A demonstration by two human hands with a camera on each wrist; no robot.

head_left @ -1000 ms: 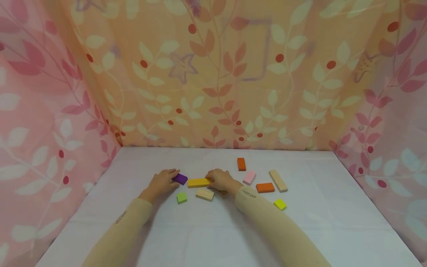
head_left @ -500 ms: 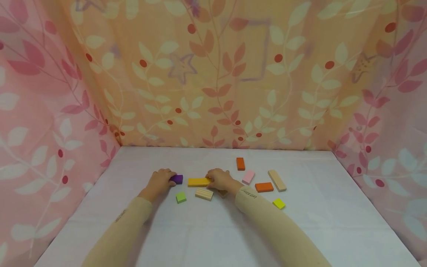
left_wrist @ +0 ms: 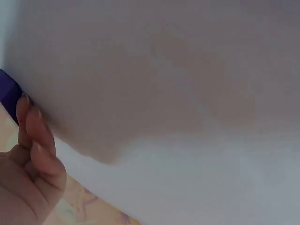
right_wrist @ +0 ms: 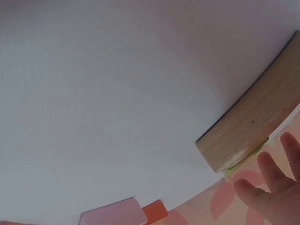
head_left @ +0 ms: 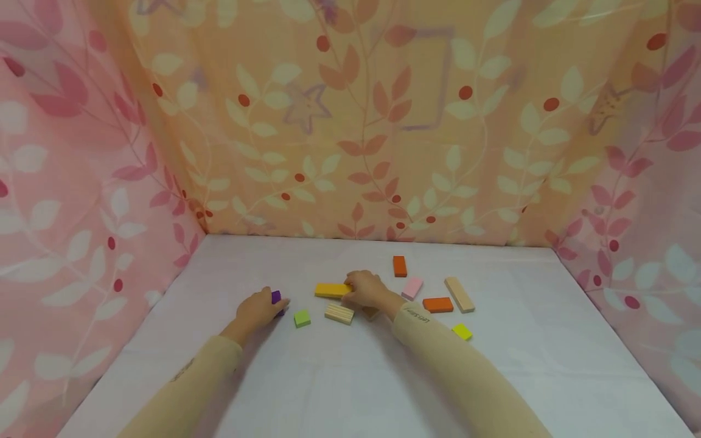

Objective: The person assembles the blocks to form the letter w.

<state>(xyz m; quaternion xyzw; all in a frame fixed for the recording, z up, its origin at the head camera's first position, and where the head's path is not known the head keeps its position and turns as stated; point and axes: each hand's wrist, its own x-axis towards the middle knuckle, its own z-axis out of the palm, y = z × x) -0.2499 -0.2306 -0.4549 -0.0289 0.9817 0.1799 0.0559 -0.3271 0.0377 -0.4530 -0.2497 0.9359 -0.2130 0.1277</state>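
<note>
My left hand point(head_left: 255, 309) holds a purple block point(head_left: 276, 297) between thumb and fingers, close over the white tabletop at the left of the group. In the left wrist view a corner of the purple block point(left_wrist: 10, 96) shows past the curled fingertips. My right hand point(head_left: 366, 289) grips the right end of a long yellow block point(head_left: 330, 290), thumb at its near side and fingers at its far side. Below that hand lies a brown wooden block point(head_left: 370, 312), partly covered by the wrist. A striped wooden block point(head_left: 339, 313) and a small green block point(head_left: 302, 318) lie between the hands.
To the right lie two orange blocks point(head_left: 437, 305), a pink block point(head_left: 412, 288), a long plain wooden block point(head_left: 459, 294) and a small yellow block point(head_left: 462, 331). Leaf-patterned cloth point(head_left: 350, 121) closes off the table's back and sides.
My left hand has drawn the purple block left and toward me, away from the yellow block, and turned it. My right hand keeps its place on the yellow block. The head view shifts slightly.
</note>
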